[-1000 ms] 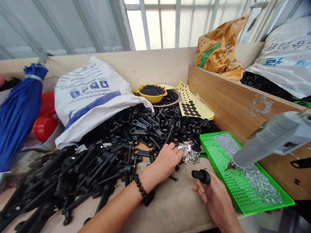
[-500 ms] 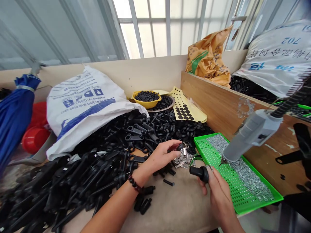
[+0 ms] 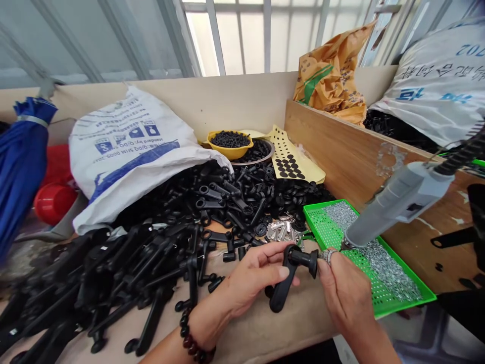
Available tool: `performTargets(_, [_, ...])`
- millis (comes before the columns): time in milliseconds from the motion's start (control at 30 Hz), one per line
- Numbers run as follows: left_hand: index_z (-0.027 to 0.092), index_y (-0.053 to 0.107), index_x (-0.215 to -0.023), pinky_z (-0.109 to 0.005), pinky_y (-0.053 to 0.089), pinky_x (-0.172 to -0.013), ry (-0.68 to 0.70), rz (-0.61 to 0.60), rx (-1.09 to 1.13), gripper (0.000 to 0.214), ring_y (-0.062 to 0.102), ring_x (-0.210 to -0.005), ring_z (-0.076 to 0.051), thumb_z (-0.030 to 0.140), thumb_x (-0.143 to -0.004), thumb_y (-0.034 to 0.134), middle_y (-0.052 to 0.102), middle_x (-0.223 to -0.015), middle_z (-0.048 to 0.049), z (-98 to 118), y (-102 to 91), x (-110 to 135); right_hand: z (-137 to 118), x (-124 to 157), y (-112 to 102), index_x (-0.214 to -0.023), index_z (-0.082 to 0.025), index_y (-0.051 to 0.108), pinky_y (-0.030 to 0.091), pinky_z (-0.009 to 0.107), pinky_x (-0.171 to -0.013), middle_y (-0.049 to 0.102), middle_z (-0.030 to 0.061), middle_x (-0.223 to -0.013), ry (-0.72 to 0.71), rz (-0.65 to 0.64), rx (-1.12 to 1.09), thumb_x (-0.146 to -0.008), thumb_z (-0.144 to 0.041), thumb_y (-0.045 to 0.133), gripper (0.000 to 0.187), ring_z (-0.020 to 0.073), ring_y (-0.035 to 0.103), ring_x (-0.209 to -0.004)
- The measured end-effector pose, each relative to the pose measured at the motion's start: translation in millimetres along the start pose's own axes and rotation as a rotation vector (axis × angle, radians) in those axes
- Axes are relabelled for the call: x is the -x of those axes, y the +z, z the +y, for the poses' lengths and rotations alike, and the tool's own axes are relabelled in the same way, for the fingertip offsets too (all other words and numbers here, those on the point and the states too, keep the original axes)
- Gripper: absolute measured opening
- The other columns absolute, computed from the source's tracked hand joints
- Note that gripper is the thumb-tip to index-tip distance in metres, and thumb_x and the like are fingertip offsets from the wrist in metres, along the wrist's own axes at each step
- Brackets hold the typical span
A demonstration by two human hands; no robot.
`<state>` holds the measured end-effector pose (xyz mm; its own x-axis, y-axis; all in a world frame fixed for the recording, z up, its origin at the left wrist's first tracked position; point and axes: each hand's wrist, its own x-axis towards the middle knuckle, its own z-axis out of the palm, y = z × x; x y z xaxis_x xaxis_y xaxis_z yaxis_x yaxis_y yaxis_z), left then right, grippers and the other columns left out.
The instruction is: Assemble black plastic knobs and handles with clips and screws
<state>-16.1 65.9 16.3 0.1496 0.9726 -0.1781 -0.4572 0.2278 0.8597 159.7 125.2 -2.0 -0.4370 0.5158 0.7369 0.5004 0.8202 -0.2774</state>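
Note:
My left hand (image 3: 248, 280), with a dark bead bracelet at the wrist, is closed around a black plastic crank arm (image 3: 279, 293) with a round eye at its upper end. From that eye a black flanged plug (image 3: 304, 258) sticks out to the right; how deep it sits in the eye I cannot tell. The fingers of my right hand (image 3: 348, 285) pinch the plug's flanged end, and a ring shows on one finger. Just beyond the hands lies a small heap of flat metal clips (image 3: 282, 230).
A green tray (image 3: 394, 303) of small metal fasteners stands at the right, a grey power screwdriver (image 3: 397, 202) hanging over it. Black crank parts (image 3: 125, 273) are piled at left. Behind are a white sack (image 3: 132, 146), a yellow bowl (image 3: 227, 151) and a wooden partition (image 3: 341, 156).
My left hand has come back from beside the metal clips, and the crank arm now shows in it. The plug in my right hand has been brought against the arm's eye. The view has shifted slightly.

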Motion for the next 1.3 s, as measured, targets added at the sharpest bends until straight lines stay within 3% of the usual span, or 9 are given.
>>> performTargets(333, [0.018,0.061,-0.105,-0.025,0.049,-0.07,0.071,0.144,0.033,0.044,0.064,-0.068,-0.011,0.025,-0.066,0.08,0.069,-0.089,-0.0026,-6,14.9,4,0,11,7,-0.072,-0.024,0.037,0.029,0.025,-0.048,0.041,-0.0052,-0.057,0.273,-0.117,-0.218,-0.096,-0.023,0.036,0.025,0.0121,0.039,-0.046])
performTargets(533, [0.018,0.062,-0.107,-0.031,0.048,-0.082,0.112,0.175,0.066,0.045,0.062,-0.089,-0.016,0.019,-0.065,0.077,0.068,-0.1,-0.005,-13,18.9,5,1,13,12,-0.069,-0.023,0.04,0.031,0.024,-0.046,0.044,-0.0051,-0.057,0.428,-0.142,-0.302,-0.098,-0.031,0.035,0.03,0.0115,0.042,-0.046])
performTargets(833, [0.017,0.063,-0.109,-0.022,0.045,-0.068,0.076,0.23,0.026,0.047,0.057,-0.073,-0.011,0.012,-0.064,0.071,0.067,-0.085,-0.0007,-16,25.6,5,-1,14,20,-0.073,-0.022,0.042,0.032,0.024,-0.051,0.043,-0.005,-0.061,0.373,-0.155,-0.325,-0.098,-0.027,0.034,0.027,0.0108,0.04,-0.049])
performTargets(1100, [0.019,0.067,-0.107,-0.024,0.046,-0.075,0.127,0.224,0.039,0.041,0.059,-0.081,-0.013,0.015,-0.067,0.071,0.069,-0.092,-0.002,-22,26.8,3,-2,17,24,-0.072,-0.022,0.04,0.03,0.024,-0.048,0.04,-0.0056,-0.059,0.345,-0.127,-0.285,-0.097,-0.023,0.035,0.026,0.0107,0.039,-0.047])
performTargets(1300, [0.016,0.069,-0.104,-0.025,0.046,-0.072,0.062,0.236,0.064,0.037,0.06,-0.071,-0.012,0.022,-0.067,0.073,0.067,-0.08,-0.0009,-17,26.3,6,1,16,26,-0.069,-0.022,0.035,0.027,0.026,-0.049,0.036,-0.0046,-0.058,0.074,-0.022,-0.084,-0.095,-0.017,0.037,0.027,0.0125,0.038,-0.049])
